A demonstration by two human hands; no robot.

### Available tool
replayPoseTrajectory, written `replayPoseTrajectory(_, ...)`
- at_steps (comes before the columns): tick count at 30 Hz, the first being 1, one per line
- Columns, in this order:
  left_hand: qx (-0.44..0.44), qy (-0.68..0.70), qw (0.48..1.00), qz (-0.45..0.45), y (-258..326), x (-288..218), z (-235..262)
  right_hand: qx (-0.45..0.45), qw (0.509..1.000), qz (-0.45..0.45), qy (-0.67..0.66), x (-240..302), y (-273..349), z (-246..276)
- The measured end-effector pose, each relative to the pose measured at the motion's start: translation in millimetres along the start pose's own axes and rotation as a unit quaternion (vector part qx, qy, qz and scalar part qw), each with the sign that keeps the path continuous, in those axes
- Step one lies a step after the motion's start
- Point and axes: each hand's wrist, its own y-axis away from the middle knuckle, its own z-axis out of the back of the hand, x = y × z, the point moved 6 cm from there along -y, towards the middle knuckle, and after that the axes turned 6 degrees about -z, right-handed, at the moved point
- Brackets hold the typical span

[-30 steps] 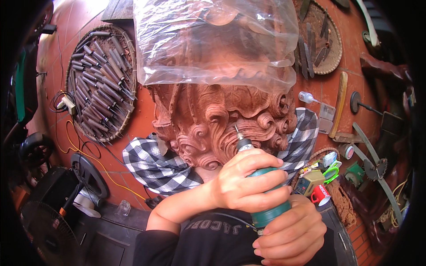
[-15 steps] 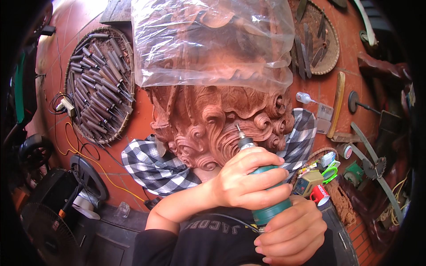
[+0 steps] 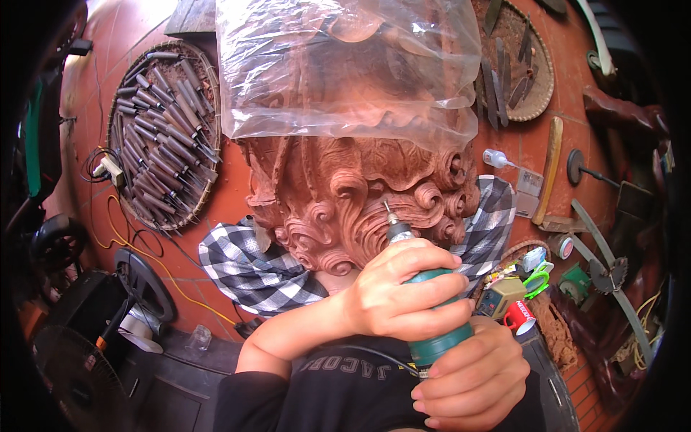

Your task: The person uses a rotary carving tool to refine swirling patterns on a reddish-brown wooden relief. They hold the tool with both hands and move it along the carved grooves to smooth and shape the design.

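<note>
A reddish-brown wood carving [image 3: 345, 194] full of scrolls and curls lies in front of me on a black-and-white checked cloth [image 3: 252, 270]. A clear plastic bag [image 3: 345, 65] covers its far half. My left hand [image 3: 399, 299] wraps around the upper body of a green rotary tool [image 3: 440, 340]. My right hand [image 3: 471, 378] grips the same tool lower down, at its base. The tool's thin bit [image 3: 389, 214] touches a curl near the carving's lower right edge.
A round woven tray of several chisels [image 3: 162, 137] lies at the left, and a second tray with tools [image 3: 522, 65] at the upper right. A fan [image 3: 72, 367] and yellow cable [image 3: 144, 252] are lower left. A red cup [image 3: 520, 317], green scissors [image 3: 536, 277] and small bottles crowd the right.
The tool's bit has crept slightly to the right along the carving. Both hands keep the same grip.
</note>
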Motion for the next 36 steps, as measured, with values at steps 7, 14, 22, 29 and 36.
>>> replayPoseTrajectory(7,0.001,-0.021,1.000,0.013,2.5,-5.0,7.4,0.032,0.998,-0.046,-0.038,-1.7,-0.7,-2.4)
replayPoseTrajectory(14,0.030,-0.034,0.999,0.021,2.5,-8.3,9.4,0.018,0.997,-0.067,-0.033,0.7,4.0,-3.5)
replayPoseTrajectory(22,0.036,0.004,0.999,0.016,-5.7,-0.5,-4.4,0.021,0.997,-0.072,-0.010,5.4,4.9,8.8)
replayPoseTrajectory(29,0.026,0.021,0.999,0.001,-5.9,3.4,-18.7,0.017,0.999,-0.035,0.007,7.8,9.5,16.7)
replayPoseTrajectory(36,0.009,0.037,0.999,-0.011,-5.5,3.9,-25.9,-0.028,0.999,-0.026,0.017,8.4,12.3,17.1)
